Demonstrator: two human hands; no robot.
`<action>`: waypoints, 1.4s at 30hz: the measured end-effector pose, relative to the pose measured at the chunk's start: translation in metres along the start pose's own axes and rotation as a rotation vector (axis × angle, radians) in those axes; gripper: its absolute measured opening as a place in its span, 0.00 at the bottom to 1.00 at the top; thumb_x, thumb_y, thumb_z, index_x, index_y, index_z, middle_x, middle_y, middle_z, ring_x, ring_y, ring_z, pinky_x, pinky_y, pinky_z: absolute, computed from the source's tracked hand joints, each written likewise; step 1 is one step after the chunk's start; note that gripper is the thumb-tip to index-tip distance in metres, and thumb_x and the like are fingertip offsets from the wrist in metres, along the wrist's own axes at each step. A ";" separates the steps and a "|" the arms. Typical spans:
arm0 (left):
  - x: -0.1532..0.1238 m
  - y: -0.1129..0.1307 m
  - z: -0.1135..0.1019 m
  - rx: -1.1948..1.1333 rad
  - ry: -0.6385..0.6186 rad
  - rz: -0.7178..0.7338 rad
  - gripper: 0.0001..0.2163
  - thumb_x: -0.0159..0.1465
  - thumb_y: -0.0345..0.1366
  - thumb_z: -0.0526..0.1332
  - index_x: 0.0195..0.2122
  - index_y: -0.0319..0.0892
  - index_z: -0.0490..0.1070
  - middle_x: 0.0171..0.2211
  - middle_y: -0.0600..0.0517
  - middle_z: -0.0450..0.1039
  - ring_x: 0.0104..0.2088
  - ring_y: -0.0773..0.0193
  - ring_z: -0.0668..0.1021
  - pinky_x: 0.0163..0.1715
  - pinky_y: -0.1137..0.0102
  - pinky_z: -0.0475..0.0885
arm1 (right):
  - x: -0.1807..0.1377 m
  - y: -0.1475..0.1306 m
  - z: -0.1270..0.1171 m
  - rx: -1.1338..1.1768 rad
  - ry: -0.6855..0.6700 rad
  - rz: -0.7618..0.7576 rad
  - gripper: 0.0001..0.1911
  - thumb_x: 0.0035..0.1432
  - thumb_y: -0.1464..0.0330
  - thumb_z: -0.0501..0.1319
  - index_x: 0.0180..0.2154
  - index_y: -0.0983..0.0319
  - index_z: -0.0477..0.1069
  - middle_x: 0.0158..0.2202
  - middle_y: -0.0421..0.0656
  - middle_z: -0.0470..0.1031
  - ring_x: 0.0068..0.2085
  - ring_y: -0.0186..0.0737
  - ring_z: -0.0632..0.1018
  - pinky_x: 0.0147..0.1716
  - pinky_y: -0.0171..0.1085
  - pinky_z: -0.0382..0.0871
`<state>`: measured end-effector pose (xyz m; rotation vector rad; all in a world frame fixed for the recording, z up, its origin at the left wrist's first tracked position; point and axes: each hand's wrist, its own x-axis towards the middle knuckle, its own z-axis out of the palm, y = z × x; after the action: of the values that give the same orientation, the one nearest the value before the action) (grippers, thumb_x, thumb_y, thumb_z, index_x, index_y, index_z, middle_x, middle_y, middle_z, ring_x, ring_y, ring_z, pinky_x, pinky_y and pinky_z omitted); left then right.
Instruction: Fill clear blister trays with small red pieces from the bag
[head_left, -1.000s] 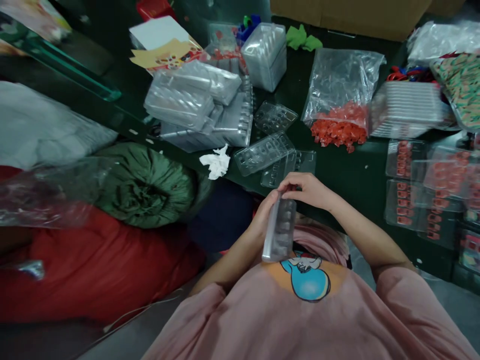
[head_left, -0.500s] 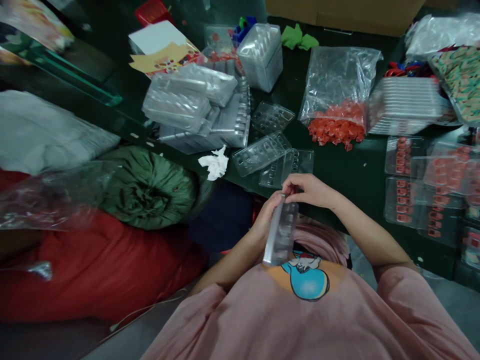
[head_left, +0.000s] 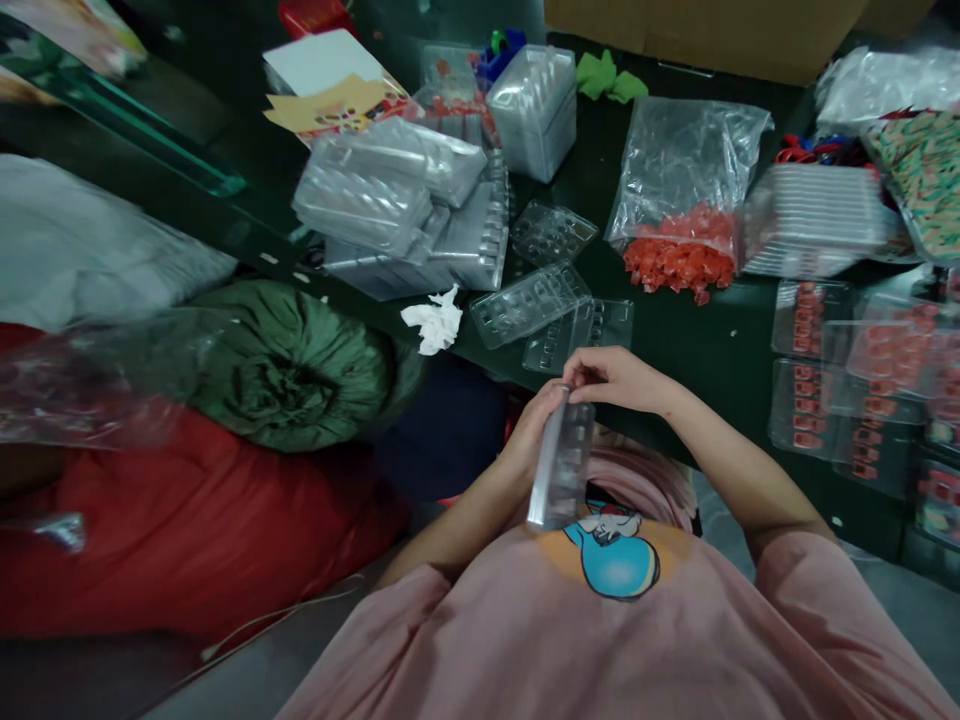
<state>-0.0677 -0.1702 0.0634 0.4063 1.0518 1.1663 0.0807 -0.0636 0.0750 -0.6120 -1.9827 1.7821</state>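
A stack of clear plastic blister trays (head_left: pixel 559 468) stands on edge in front of my chest. My left hand (head_left: pixel 534 428) is wrapped round its left side. At the stack's top end, the fingers of my right hand (head_left: pixel 606 378) are bent and pinch the edge of the trays. Whether a single tray is parted from the rest there is too small to tell. Just beyond my hands, loose clear trays (head_left: pixel 531 303) lie overlapping on the dark green table (head_left: pixel 697 345).
Piled clear trays (head_left: pixel 382 200) and a crumpled white tissue (head_left: pixel 435 320) lie at the left. A plastic bag (head_left: pixel 686 150) spills red pieces (head_left: pixel 679 255). Trays filled with red pieces (head_left: pixel 808 400) lie at the right. A green bundle (head_left: pixel 292 365) sits beside the table.
The view has shifted slightly, so the things on the table appear a little further right. Both hands keep the same hold on the tray stack.
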 end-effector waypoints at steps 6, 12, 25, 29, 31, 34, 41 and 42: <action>-0.003 0.004 0.001 -0.036 0.015 0.005 0.15 0.58 0.45 0.66 0.40 0.40 0.74 0.36 0.50 0.75 0.36 0.62 0.75 0.39 0.71 0.68 | 0.003 0.000 0.003 0.035 -0.011 0.010 0.11 0.52 0.64 0.68 0.35 0.61 0.70 0.30 0.36 0.70 0.32 0.32 0.71 0.33 0.33 0.65; -0.004 0.003 0.001 -0.014 0.000 0.014 0.15 0.58 0.46 0.65 0.40 0.40 0.74 0.35 0.51 0.74 0.35 0.64 0.75 0.37 0.71 0.68 | 0.003 -0.002 0.003 0.041 -0.021 0.018 0.10 0.52 0.65 0.68 0.35 0.61 0.70 0.30 0.36 0.69 0.32 0.32 0.70 0.33 0.33 0.64; -0.007 0.004 -0.006 0.013 0.058 0.040 0.13 0.60 0.45 0.61 0.35 0.41 0.75 0.37 0.50 0.76 0.37 0.61 0.76 0.38 0.70 0.71 | -0.010 0.008 -0.012 0.086 -0.064 0.003 0.13 0.51 0.63 0.70 0.35 0.62 0.70 0.33 0.38 0.71 0.31 0.31 0.70 0.31 0.32 0.64; 0.000 0.005 -0.025 -0.211 0.152 0.026 0.12 0.58 0.45 0.62 0.34 0.41 0.74 0.35 0.51 0.76 0.39 0.61 0.78 0.41 0.68 0.73 | -0.012 -0.001 -0.027 -0.039 -0.099 -0.017 0.13 0.56 0.63 0.66 0.42 0.62 0.73 0.33 0.40 0.73 0.32 0.33 0.73 0.32 0.33 0.65; 0.002 0.008 -0.041 -0.311 0.220 0.011 0.12 0.57 0.45 0.62 0.33 0.41 0.73 0.33 0.52 0.76 0.38 0.60 0.79 0.41 0.68 0.74 | -0.009 -0.012 -0.038 -0.151 -0.037 -0.095 0.10 0.58 0.64 0.64 0.40 0.62 0.73 0.33 0.40 0.73 0.33 0.34 0.73 0.34 0.34 0.66; 0.000 0.014 -0.066 -0.365 0.295 -0.074 0.12 0.57 0.46 0.62 0.33 0.41 0.72 0.32 0.51 0.77 0.35 0.60 0.80 0.38 0.67 0.75 | 0.002 -0.028 -0.052 -0.368 0.120 -0.217 0.06 0.61 0.65 0.62 0.38 0.61 0.71 0.35 0.41 0.72 0.34 0.36 0.72 0.36 0.35 0.67; -0.005 0.008 -0.078 -0.445 0.381 -0.042 0.10 0.58 0.44 0.62 0.32 0.41 0.73 0.31 0.51 0.78 0.36 0.60 0.81 0.40 0.66 0.77 | 0.069 0.002 -0.069 -0.768 0.120 -0.398 0.06 0.62 0.74 0.53 0.36 0.61 0.67 0.41 0.47 0.70 0.42 0.41 0.71 0.44 0.41 0.66; -0.005 0.007 -0.075 -0.449 0.374 -0.042 0.10 0.58 0.44 0.62 0.32 0.41 0.73 0.31 0.51 0.78 0.36 0.60 0.81 0.40 0.66 0.77 | 0.082 0.015 -0.072 -0.786 0.121 -0.405 0.06 0.61 0.75 0.52 0.36 0.61 0.67 0.41 0.47 0.70 0.43 0.42 0.71 0.45 0.41 0.66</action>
<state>-0.1345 -0.1902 0.0337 -0.1937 1.0680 1.4287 0.0555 0.0434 0.0681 -0.4662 -2.4694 0.6849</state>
